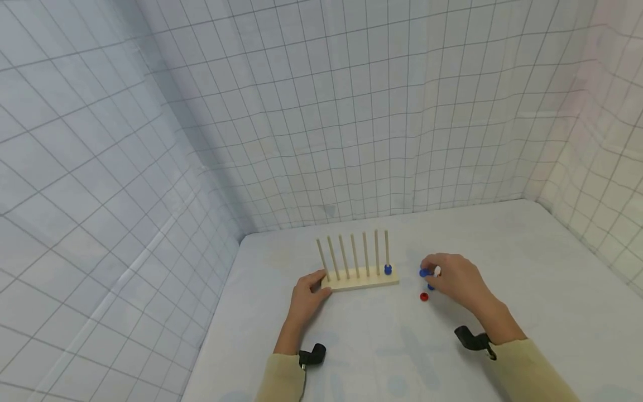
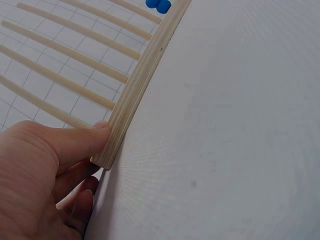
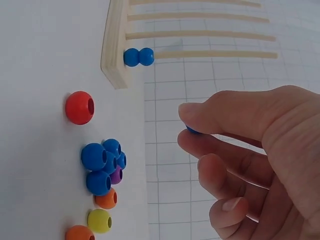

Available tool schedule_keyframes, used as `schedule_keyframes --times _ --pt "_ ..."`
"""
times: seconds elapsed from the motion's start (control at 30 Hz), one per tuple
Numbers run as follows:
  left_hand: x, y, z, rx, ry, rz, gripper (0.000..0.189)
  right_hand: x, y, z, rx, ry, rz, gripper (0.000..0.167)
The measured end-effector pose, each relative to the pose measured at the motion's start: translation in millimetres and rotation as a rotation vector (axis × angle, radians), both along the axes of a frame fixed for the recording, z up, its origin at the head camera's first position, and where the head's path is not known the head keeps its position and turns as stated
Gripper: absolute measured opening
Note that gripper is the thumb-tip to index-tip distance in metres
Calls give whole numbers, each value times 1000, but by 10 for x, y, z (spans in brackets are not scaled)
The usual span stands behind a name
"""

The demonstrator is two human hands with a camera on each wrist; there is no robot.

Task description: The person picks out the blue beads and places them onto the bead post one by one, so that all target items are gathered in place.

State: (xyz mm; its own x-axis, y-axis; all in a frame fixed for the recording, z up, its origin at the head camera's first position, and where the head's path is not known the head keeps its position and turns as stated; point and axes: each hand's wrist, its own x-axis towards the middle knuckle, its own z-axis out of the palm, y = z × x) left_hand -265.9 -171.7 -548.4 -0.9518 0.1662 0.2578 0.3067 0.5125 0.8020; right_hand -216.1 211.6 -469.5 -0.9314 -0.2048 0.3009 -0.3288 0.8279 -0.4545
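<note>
A pale wooden peg stand [image 1: 360, 282] with a row of several upright pegs stands on the white table. Two blue beads [image 3: 139, 57] are stacked at the foot of its rightmost peg. My left hand [image 1: 304, 297] grips the left end of the base, thumb on the near edge. To the right of the stand, my right hand [image 1: 458, 279] pinches a blue bead [image 3: 193, 130] between thumb and forefinger, mostly hidden by the fingertips. On the table beneath this hand lie a red bead [image 3: 79, 108] and a cluster of blue beads [image 3: 98, 183].
Near the blue cluster are a purple bead [image 3: 116, 175], an orange bead [image 3: 106, 198] and a yellow bead [image 3: 99, 221]. Another orange bead [image 3: 80, 233] is cut off by the frame. Gridded white cloth [image 1: 326, 139] hangs behind and beside the table.
</note>
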Motion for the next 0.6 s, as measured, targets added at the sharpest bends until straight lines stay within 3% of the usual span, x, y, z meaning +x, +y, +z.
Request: schedule_keyframes --times 0.6 --pt "-9 -10 -24 -12 5 7 51 -57 -142 208 -10 29 -21 23"
